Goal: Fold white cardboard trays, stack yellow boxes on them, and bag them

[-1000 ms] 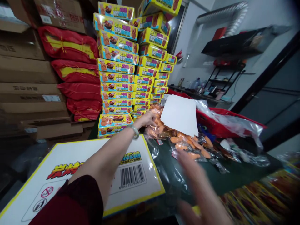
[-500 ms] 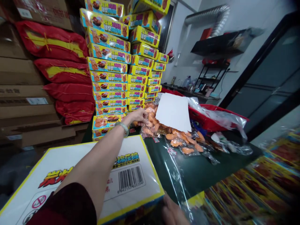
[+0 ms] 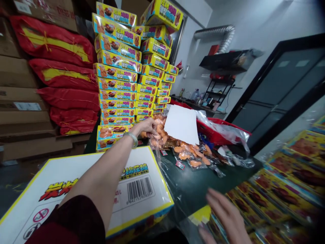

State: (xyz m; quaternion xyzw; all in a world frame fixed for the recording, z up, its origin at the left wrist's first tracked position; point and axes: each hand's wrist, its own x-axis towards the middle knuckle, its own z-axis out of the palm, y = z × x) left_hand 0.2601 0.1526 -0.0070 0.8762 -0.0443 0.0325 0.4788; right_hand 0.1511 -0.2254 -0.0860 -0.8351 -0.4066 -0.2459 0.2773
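Note:
My left hand [image 3: 147,128], a pale bangle [image 3: 133,139] on its wrist, reaches over a white carton [image 3: 142,162] with a yellow border and a barcode. Its fingers are closed on a clear plastic packet of orange pieces [image 3: 160,130] at the edge of a heap. A stack of white sheets [image 3: 181,122] lies on that heap. My right hand [image 3: 227,215], blurred, is at the lower right with fingers and thumb apart. It is beside a yellow flap [image 3: 200,215] and a row of yellow packages [image 3: 256,200]; whether it touches them I cannot tell.
Tall stacks of yellow boxes [image 3: 118,76] stand behind the green table [image 3: 189,184]. Red bundles [image 3: 68,98] and brown cartons [image 3: 22,76] are piled at the left. A red basket [image 3: 215,130] with clear plastic stands at the back. Small packets [image 3: 180,165] lie on the table.
My right hand has moved right and up from the white carton's edge to the yellow packages, its fingers spreading. My left hand stays at the orange packets. The view has shifted slightly.

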